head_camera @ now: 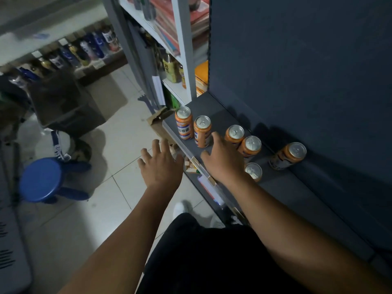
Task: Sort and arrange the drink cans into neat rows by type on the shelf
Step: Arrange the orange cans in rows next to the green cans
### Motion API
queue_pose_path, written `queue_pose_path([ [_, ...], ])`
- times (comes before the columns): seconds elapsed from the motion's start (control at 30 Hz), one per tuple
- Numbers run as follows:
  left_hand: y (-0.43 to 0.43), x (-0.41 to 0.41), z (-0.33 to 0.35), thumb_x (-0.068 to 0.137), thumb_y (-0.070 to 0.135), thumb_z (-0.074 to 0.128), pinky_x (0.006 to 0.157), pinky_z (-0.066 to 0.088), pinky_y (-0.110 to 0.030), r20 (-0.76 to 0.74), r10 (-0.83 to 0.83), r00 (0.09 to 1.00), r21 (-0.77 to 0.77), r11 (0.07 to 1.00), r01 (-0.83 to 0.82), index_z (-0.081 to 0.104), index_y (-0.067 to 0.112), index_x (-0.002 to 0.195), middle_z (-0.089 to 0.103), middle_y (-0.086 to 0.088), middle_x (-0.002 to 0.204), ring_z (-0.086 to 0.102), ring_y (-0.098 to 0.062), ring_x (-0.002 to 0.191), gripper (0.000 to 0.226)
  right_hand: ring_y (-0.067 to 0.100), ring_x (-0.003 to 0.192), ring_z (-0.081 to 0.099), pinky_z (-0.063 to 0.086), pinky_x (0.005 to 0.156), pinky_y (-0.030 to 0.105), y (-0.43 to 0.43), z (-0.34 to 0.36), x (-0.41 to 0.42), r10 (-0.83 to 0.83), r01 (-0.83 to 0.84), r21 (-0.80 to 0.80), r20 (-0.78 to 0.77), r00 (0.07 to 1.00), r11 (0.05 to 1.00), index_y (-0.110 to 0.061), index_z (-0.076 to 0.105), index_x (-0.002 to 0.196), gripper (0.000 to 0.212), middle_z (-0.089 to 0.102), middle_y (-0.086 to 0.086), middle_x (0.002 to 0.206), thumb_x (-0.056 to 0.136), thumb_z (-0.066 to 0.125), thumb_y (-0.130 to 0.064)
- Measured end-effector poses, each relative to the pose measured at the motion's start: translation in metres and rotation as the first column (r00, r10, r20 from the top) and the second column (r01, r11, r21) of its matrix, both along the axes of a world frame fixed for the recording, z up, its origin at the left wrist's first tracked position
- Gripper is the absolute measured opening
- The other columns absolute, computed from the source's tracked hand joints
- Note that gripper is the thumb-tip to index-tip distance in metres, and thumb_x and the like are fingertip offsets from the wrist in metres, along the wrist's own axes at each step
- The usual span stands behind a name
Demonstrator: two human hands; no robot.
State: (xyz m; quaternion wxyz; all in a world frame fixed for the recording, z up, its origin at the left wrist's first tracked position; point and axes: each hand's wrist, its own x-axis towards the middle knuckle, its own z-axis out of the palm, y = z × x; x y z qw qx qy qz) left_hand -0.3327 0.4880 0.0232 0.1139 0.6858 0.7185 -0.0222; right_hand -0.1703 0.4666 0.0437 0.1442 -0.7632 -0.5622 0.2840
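Six orange drink cans on the dark grey shelf [212, 107], silver tops showing. Far-left can [184, 124] and second can [202, 132] stand upright near the shelf's front edge, close together but apart. Third can [234, 134] and fourth can [250, 146] sit just beside each other further right. Fifth can [254, 171] is nearer, partly hidden behind the right wrist. Sixth can [288, 155] is well apart to the right, near the back panel [307, 60], and looks tilted. Right hand [222, 161] is over the shelf, fingers straight and spread, holding nothing; one fingertip reaches between second and third cans, contact cannot be told. Left hand [161, 165] is over the tiled floor [106, 209], just left of the shelf edge, fingers splayed, empty. Blue stool [42, 179] on the floor, well to the left.
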Motion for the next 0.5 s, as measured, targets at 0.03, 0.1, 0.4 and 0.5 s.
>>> queue_pose_path([
  [0.03,0.011,0.0,-0.003,0.099,0.053,0.046,0.107,0.037,-0.052,0.022,0.015,1.0,-0.005,1.0,-0.015,0.036,0.02,0.147,0.04,-0.002,0.152,0.038,-0.039,0.135,0.059,0.033,0.115,0.058,0.038,0.075,0.034,0.007,-0.004,0.001,-0.023,0.022,-0.017,-0.016,1.0,1.0,-0.017,0.044,0.139,0.048,0.059,0.006,0.132,0.094,0.056,-0.028],
  [0.1,0.036,0.0,-0.011,0.097,0.055,0.049,0.106,0.038,-0.051,0.052,0.03,0.998,-0.017,0.999,-0.029,0.035,0.02,0.147,0.04,-0.003,0.151,0.039,-0.038,0.134,0.063,0.034,0.119,0.057,0.036,0.076,0.034,0.019,-0.012,0.003,-0.059,0.057,-0.052,-0.039,0.998,0.997,-0.016,0.036,0.148,0.058,0.056,0.008,0.139,0.095,0.056,-0.029],
  [0.4,0.132,0.006,-0.053,0.084,0.05,0.075,0.104,0.042,-0.05,0.329,0.044,0.943,-0.134,0.991,0.001,0.025,0.019,0.153,0.043,-0.007,0.155,0.044,-0.037,0.135,0.091,0.031,0.14,0.045,0.041,0.105,0.037,0.078,-0.055,-0.01,-0.334,0.319,-0.101,-0.246,0.91,0.942,-0.013,0.016,0.161,0.084,0.044,0.014,0.155,0.096,0.066,-0.033],
  [0.5,0.153,0.009,-0.068,0.076,0.035,0.087,0.096,0.042,-0.035,0.597,0.124,0.793,-0.175,0.984,-0.023,0.036,0.018,0.148,0.051,-0.005,0.146,0.052,-0.023,0.125,0.09,0.03,0.134,0.052,0.045,0.098,0.037,0.095,-0.07,-0.02,-0.432,0.427,-0.081,-0.288,0.855,0.9,-0.019,0.011,0.161,0.094,0.049,0.011,0.152,0.091,0.072,-0.037],
])
